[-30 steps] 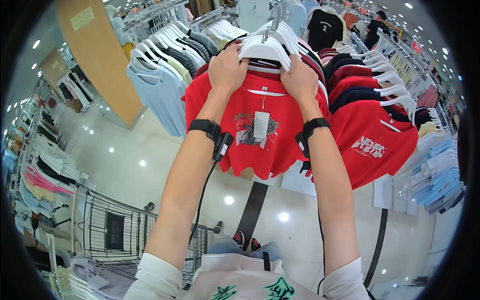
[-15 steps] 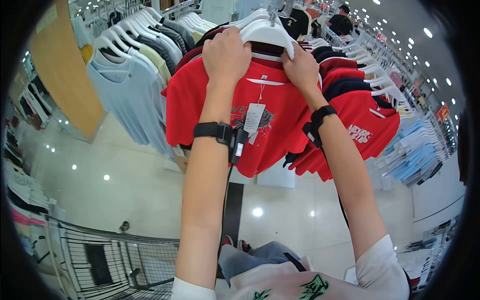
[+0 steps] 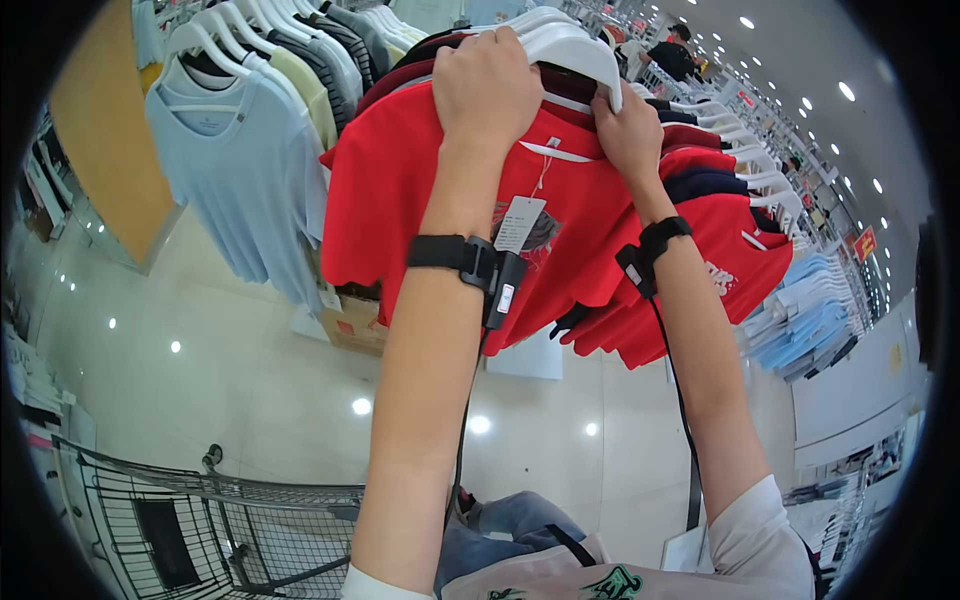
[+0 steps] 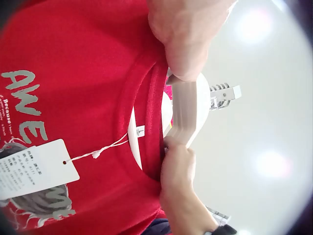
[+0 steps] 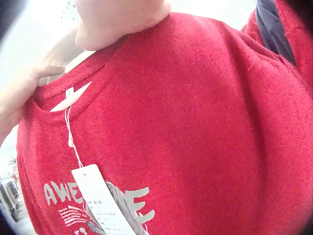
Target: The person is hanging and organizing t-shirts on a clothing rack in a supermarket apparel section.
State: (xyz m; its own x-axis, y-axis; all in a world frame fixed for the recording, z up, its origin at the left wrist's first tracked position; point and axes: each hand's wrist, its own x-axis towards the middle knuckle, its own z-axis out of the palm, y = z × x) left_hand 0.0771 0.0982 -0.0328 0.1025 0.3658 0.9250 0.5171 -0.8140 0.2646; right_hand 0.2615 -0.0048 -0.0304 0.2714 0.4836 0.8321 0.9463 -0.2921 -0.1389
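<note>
White hangers (image 3: 575, 50) span lengthwise from the left hand (image 3: 487, 88) to the right hand (image 3: 630, 130), both gripping them, with the red shirt (image 3: 385, 175) hanging just below

Cannot read the tag (image 3: 521, 223) in the head view. Cannot follow the cart (image 3: 255, 490) past the bottom edge there.

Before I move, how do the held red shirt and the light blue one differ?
The red shirt has a grey print and a white tag; the light blue shirt shows a plain front.
The left hand and right hand grip the red shirt's hanger; neither touches the light blue shirt.
Both hang on white hangers.
</note>
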